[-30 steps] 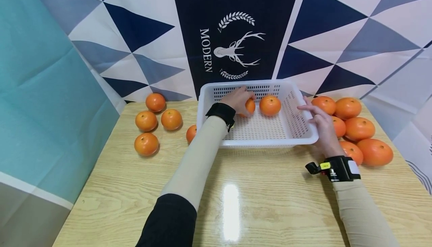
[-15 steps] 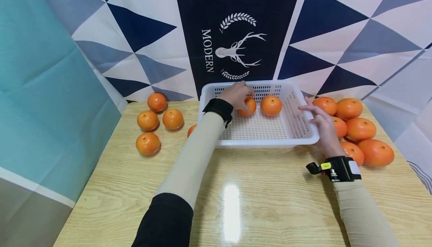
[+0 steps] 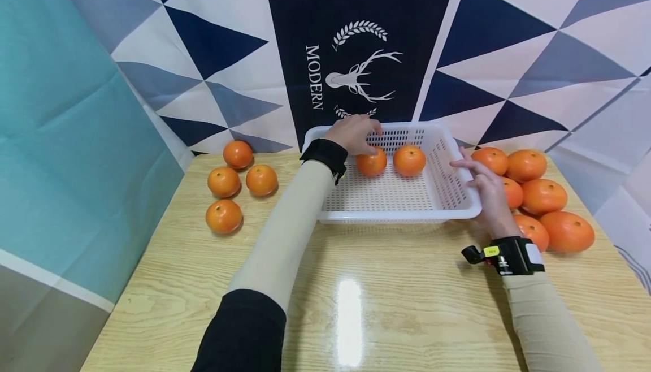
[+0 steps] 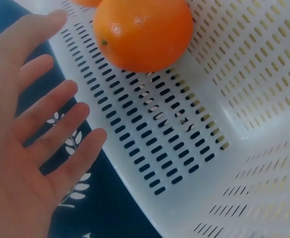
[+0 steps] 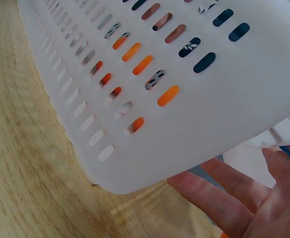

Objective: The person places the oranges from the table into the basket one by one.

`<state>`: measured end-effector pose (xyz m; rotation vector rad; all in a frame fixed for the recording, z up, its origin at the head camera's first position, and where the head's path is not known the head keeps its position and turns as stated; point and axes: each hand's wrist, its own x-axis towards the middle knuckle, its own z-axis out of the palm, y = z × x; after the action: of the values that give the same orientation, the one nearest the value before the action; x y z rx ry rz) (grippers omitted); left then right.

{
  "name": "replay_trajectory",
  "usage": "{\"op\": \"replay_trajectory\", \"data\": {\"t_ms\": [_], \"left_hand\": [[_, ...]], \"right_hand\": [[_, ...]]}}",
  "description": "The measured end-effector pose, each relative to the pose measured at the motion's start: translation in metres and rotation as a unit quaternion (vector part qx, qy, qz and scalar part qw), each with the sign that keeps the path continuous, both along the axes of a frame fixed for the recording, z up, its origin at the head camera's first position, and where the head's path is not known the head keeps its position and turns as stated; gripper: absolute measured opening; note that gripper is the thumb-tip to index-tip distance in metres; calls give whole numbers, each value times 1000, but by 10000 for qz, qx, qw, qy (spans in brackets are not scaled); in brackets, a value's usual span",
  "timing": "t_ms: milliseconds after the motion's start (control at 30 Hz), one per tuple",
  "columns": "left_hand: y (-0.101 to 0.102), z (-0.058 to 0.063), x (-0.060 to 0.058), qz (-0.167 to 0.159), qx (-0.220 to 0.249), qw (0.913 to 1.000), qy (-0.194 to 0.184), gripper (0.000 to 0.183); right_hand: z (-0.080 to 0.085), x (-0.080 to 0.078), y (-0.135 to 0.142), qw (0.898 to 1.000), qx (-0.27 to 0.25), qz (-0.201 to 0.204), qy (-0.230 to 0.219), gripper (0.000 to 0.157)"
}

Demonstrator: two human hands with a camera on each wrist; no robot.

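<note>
A white perforated plastic basket (image 3: 378,215) stands on the table against the back cloth. Inside it, side by side near the back wall, sit two oranges, the left orange (image 3: 371,163) and the right orange (image 3: 409,160). My left hand (image 3: 354,134) hovers over the basket's back left, just above the left orange, and holds nothing. Its fingers are spread and apart from the large orange (image 4: 144,34) in the left wrist view. With my right hand (image 3: 483,188) I hold the basket's right rim; in the right wrist view its fingers (image 5: 209,201) lie under the rim.
Several loose oranges (image 3: 224,182) lie on the table left of the basket. Another group of oranges (image 3: 543,195) is packed close to the right hand and wrist. The patterned cloth (image 3: 356,38) hangs right behind the basket. Wooden tabletop (image 3: 407,304) stretches in front.
My left hand has let go of the left orange and risen up and back from it, leaving it in the basket. The right hand stays at the rim.
</note>
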<state>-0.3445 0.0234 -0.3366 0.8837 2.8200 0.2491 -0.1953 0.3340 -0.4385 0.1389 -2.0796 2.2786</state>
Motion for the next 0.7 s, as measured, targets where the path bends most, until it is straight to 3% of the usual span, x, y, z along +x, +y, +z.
{"op": "replay_trajectory", "data": {"t_ms": [333,700], "left_hand": [[-25,15,1,72,96,9996,260,44],[-71,21,3,213,-3,9984,516,41]], "right_hand": [[-2,1,1,9998,206,-9,-17,62],[-4,3,3,9991,411,-101,-83,62]]}}
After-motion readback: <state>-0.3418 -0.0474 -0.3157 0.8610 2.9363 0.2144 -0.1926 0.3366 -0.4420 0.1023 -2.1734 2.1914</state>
